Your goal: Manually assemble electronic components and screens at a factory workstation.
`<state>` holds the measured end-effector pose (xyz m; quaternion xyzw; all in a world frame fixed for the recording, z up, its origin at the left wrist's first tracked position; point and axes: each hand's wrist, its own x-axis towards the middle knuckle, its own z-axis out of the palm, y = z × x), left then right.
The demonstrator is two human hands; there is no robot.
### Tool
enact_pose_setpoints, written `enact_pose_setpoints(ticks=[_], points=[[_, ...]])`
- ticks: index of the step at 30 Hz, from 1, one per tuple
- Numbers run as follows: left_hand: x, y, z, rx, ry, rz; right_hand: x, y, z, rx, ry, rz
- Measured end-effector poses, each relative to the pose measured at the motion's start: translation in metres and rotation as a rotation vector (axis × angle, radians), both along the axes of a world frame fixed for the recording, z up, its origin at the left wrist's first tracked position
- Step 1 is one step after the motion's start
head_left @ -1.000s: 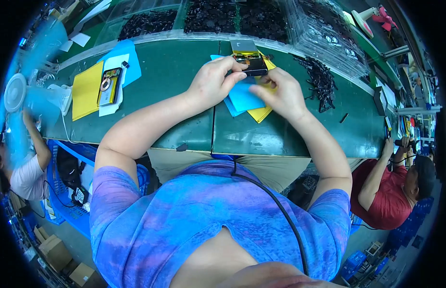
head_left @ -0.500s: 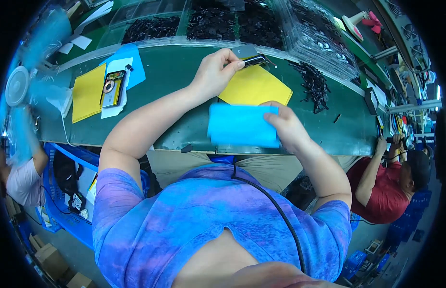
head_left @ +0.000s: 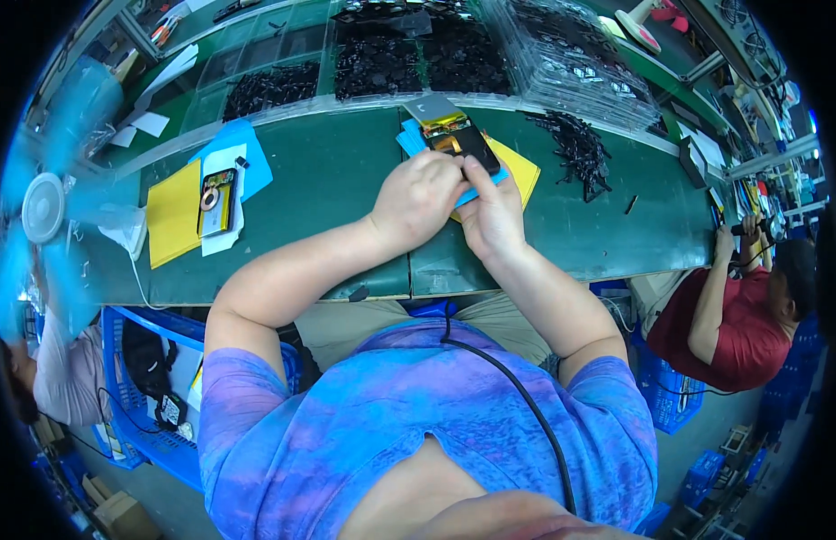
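Note:
An opened handheld electronic device (head_left: 472, 151) with a black shell, a bared circuit board and a grey flap lies tilted on a blue sheet (head_left: 409, 138). Beneath that is a yellow sheet (head_left: 519, 166), partly covered. My left hand (head_left: 418, 193) has its fingers curled together at the device's near edge; whatever they pinch is hidden. My right hand (head_left: 495, 214) grips the near right side of the device, thumb on top. Farther left, a second opened device (head_left: 217, 202) with a copper-coloured ring rests on white paper over yellow and blue sheets.
Several small black parts form a pile (head_left: 575, 153) on the green table (head_left: 346, 171). Clear trays (head_left: 562, 72) of black parts line the back. A fan (head_left: 44, 207) spins at the left. Blue baskets (head_left: 157, 315) stand below, and a person in red (head_left: 742, 315) sits at the right.
My right hand has brought the blue sheet over the yellow one, and the device now rests on it. Both hands have come together at the device, which now shows its opened side.

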<state>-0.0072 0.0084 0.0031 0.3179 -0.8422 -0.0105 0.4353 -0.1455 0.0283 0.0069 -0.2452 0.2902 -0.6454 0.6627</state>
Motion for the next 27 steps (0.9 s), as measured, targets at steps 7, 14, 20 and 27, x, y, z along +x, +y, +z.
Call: enact_pose_setpoints(ticks=[7,14,20,27], points=[[0.000,0.020,0.008,-0.125,-0.196,-0.087,-0.020,0.002,-0.002,0.086,0.133,-0.139],[-0.002,0.029,0.007,-0.085,-0.243,-0.272,-0.171,-0.014,0.023,-0.003,0.240,-0.501],[-0.007,0.022,-0.005,-0.073,-0.332,-0.288,-0.373,-0.054,-0.006,0.027,0.481,-0.865],[-0.008,0.008,-0.028,0.129,-0.451,-0.340,-0.580,-0.049,-0.083,0.299,0.358,-0.649]])
